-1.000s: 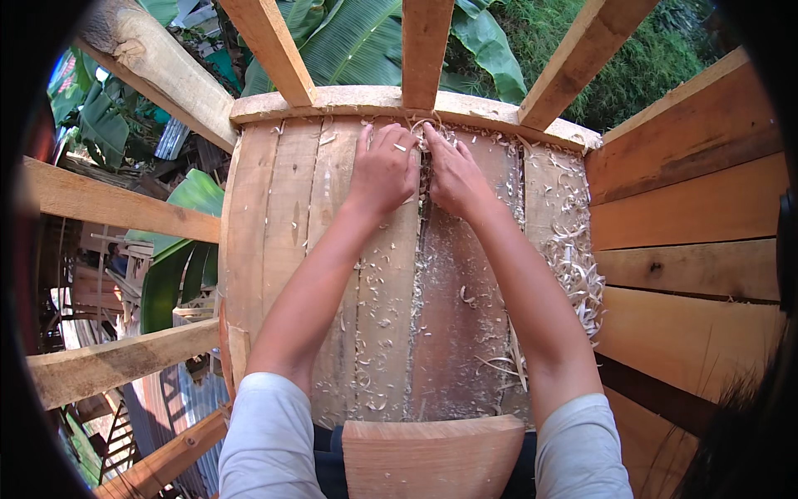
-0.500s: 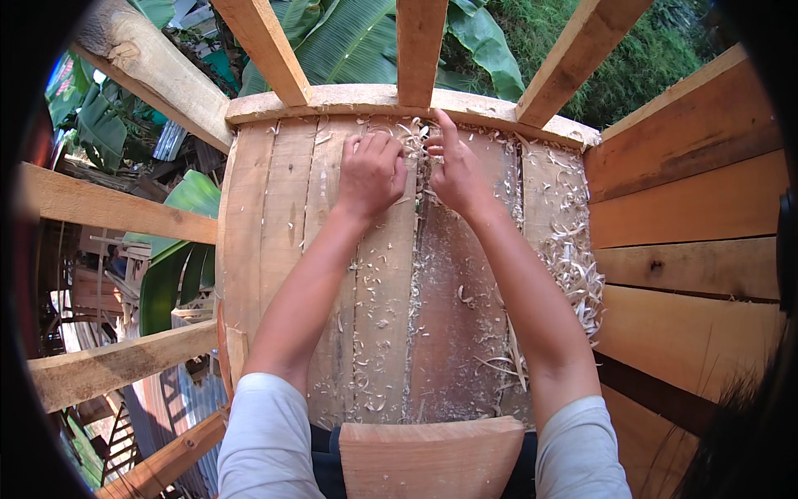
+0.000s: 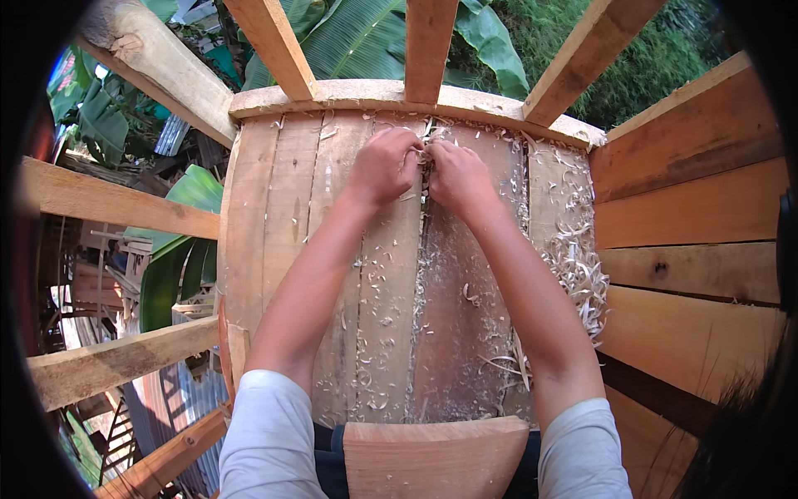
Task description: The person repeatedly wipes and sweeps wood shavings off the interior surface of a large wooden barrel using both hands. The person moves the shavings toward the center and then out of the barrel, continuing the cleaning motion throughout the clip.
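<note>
My left hand (image 3: pixel 386 167) is closed at the far end of the plank floor (image 3: pixel 283 216), its fingertips bent in toward the seam between two boards. Close beside it, my right hand (image 3: pixel 456 173) is also closed, fingers pinched and turned to meet the left. Pale curled wood shavings (image 3: pixel 426 135) show right between the two sets of fingertips. How much each hand grips is mostly hidden by the knuckles. Both forearms reach straight ahead over the boards, which are dusted with small shavings.
A heap of longer shavings (image 3: pixel 582 279) lies along the right side, against the plank wall (image 3: pixel 682 266). A low wooden rail (image 3: pixel 374 93) with upright posts (image 3: pixel 430 50) bounds the far edge. More bars (image 3: pixel 125 200) cross at left. A wooden board (image 3: pixel 436 457) stands close before me.
My right hand has drawn in its raised index finger and moved left into a pinch beside the left hand. The left hand has shifted slightly right, its fingertips now at the seam.
</note>
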Demonstrator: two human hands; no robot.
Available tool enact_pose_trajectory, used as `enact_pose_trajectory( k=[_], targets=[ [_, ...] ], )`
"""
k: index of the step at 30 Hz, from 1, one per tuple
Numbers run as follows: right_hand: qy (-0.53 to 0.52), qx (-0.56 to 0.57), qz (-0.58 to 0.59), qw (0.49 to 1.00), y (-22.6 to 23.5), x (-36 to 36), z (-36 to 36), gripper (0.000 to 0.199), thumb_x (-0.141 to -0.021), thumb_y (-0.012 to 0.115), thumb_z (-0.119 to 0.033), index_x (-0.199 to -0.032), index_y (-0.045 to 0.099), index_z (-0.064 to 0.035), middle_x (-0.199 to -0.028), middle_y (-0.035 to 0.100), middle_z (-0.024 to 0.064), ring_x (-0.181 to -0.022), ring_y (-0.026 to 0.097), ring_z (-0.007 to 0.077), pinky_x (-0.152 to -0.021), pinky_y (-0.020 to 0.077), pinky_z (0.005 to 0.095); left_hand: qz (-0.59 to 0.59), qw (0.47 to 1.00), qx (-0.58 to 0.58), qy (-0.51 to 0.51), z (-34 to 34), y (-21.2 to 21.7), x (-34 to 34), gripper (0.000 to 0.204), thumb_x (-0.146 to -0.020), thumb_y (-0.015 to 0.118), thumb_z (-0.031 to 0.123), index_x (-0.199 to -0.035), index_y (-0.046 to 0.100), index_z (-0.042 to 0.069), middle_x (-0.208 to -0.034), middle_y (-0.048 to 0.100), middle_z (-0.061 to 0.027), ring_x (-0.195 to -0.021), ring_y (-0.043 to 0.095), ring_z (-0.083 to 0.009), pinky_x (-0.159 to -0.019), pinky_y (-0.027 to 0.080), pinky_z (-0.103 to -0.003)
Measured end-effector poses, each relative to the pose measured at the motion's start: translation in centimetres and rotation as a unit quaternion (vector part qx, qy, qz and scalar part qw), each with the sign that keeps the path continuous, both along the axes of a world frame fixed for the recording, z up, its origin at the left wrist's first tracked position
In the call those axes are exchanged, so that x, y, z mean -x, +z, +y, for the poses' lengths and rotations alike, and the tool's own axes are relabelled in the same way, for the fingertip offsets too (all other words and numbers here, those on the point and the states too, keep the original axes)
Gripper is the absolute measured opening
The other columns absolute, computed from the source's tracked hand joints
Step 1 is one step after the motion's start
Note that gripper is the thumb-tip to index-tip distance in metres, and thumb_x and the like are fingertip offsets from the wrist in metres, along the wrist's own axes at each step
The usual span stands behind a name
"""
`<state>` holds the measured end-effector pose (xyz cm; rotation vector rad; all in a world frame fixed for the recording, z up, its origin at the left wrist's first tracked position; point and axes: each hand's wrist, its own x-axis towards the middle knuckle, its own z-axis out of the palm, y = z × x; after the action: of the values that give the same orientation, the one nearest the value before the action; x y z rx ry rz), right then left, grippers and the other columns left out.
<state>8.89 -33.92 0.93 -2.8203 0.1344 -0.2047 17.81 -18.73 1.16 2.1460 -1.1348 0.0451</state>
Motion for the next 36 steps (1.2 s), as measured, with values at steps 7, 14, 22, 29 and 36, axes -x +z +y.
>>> enact_pose_trajectory(
  k=[7,14,22,29,36],
  targets=[
    [-0.026,0.001,-0.082,0.996,0.5,0.0,1.6,0.03,-0.085,0.067,-0.019,-0.11,0.062,-0.0028,-0.102,0.067,0.016,-0.097,0.067,0.0326,-0.08,0.0555,0.0464,-0.051,0.997,-0.052,-0.027,0.3,-1.0,0.2,0.033,-0.089,0.054,0.008,-0.121,0.064,0.007,-0.127,0.064,-0.0139,-0.124,0.056,-0.0319,-0.112,0.035,-0.047],
    [-0.014,-0.157,0.118,0.98,3.6,-1.1,-1.5,0.015,-0.082,0.069,-0.012,-0.088,0.075,0.0006,-0.082,0.072,0.0214,-0.08,0.073,0.0322,-0.074,0.057,0.0423,0.035,0.996,0.081,0.027,3.6,-0.1,1.0,0.037,-0.086,0.059,0.003,-0.123,0.06,0.007,-0.132,0.059,-0.0171,-0.128,0.052,-0.0365,-0.113,0.035,-0.045],
    [-0.145,-0.136,0.009,0.98,12.9,-2.1,-6.6,0.071,-0.081,0.076,-0.019,-0.144,0.045,-0.0054,-0.112,0.068,0.0262,-0.101,0.07,0.0354,-0.088,0.0554,0.0418,-0.032,0.995,-0.063,0.063,4.8,-1.3,3.5,0.045,-0.089,0.062,0.022,-0.131,0.054,0.008,-0.145,0.047,-0.0183,-0.14,0.039,-0.0353,-0.118,0.022,-0.058],
    [-0.079,-0.181,0.161,0.967,5.1,12.8,-2.3,0.067,-0.087,0.072,-0.031,-0.142,0.045,-0.0028,-0.145,0.047,0.025,-0.135,0.046,0.039,-0.112,0.0373,0.0468,-0.038,0.97,-0.209,0.12,-1.2,-0.7,4.3,0.071,-0.091,0.062,0.042,-0.148,0.041,0.005,-0.155,0.036,-0.0196,-0.147,0.03,-0.0328,-0.118,0.017,-0.063],
    [-0.045,0.078,0.033,0.995,-0.9,18.7,1.3,0.069,-0.092,0.057,-0.047,-0.148,0.042,-0.0085,-0.154,0.038,0.0218,-0.145,0.032,0.0384,-0.12,0.0181,0.0539,-0.131,0.952,-0.225,0.164,-4.1,-1.4,1.5,0.072,-0.087,0.066,0.053,-0.138,0.048,0.005,-0.14,0.049,-0.0161,-0.134,0.044,-0.0307,-0.112,0.029,-0.06]
  ],
)
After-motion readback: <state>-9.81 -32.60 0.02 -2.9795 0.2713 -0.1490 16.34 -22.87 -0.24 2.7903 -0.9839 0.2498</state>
